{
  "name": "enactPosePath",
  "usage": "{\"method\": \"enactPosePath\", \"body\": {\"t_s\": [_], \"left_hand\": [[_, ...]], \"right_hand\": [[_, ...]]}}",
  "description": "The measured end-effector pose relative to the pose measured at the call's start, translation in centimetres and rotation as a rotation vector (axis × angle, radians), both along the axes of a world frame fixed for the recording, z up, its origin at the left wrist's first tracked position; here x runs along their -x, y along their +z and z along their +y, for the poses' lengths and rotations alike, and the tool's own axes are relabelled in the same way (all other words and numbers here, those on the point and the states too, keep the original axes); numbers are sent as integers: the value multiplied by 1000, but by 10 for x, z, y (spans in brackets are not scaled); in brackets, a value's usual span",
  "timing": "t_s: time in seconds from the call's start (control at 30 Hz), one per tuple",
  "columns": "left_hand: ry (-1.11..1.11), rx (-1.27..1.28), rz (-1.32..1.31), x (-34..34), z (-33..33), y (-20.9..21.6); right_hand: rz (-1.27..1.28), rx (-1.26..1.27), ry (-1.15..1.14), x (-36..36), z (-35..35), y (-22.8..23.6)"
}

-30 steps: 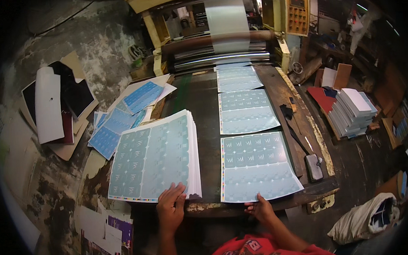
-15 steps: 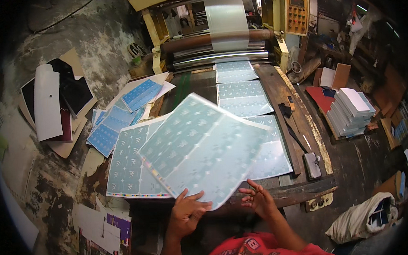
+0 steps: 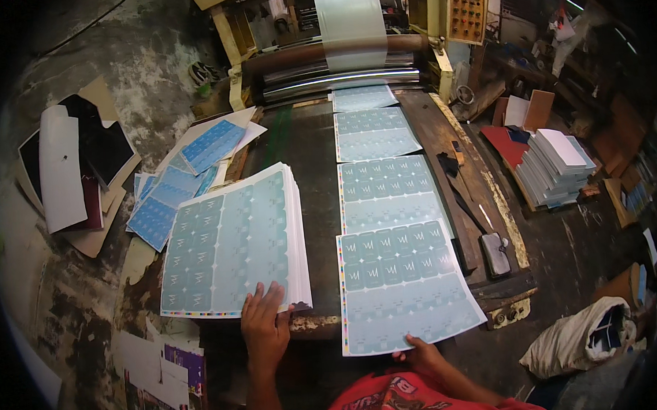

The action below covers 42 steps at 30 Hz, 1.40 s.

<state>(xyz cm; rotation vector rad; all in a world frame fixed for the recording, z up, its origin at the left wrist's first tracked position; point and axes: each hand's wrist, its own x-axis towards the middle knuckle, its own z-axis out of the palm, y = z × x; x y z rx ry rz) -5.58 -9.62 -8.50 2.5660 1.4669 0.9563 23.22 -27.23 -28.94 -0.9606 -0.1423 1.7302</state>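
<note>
A thick stack of pale green printed sheets [image 3: 224,246] lies left of centre at the front of the machine's table. My left hand [image 3: 265,321] is on the stack's near right corner, fingers stretched flat over the top sheet. On the right, my right hand [image 3: 417,351] pinches the near edge of a printed sheet [image 3: 405,282], thumb on top and the other fingers hidden beneath. That sheet hangs past the table's front edge. Behind it a line of similar sheets [image 3: 386,184] runs back to the rollers.
The machine's rollers [image 3: 345,81] cross the far end, with a clear film web [image 3: 351,28] above and a control panel [image 3: 467,10] at right. Blue printed sheets [image 3: 168,194] lie left of the stack. A metal block [image 3: 495,255] sits right; farther right are paper stacks [image 3: 554,162] and a sack [image 3: 576,344].
The tilted sheet between my hands now lies on the left stack. My left hand has moved left onto the stack, and my right hand has taken hold of another sheet's near edge.
</note>
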Motion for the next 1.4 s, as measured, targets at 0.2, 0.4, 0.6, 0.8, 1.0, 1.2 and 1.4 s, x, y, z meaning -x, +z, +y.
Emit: {"method": "enactPosePath", "body": {"t_s": [0.2,0.4,0.6,0.8,1.0,1.2,1.4], "left_hand": [[2,6,-140,7,2,-2],[-31,84,-242,0,13,0],[46,-10,-358,10,17,-39],[73,14,-217,-10,-5,5],[228,409,-1472,28,33,-16],[-49,171,-526,-7,-23,3],[-547,289,-227,-28,-45,37]], "right_hand": [[23,96,46,16,-36,15],[42,55,-22,7,-16,10],[0,36,-131,5,30,-16],[-55,-3,-264,13,43,-18],[-98,-67,-413,19,41,4],[-41,-110,-257,8,49,13],[69,-407,13,-3,58,71]]}}
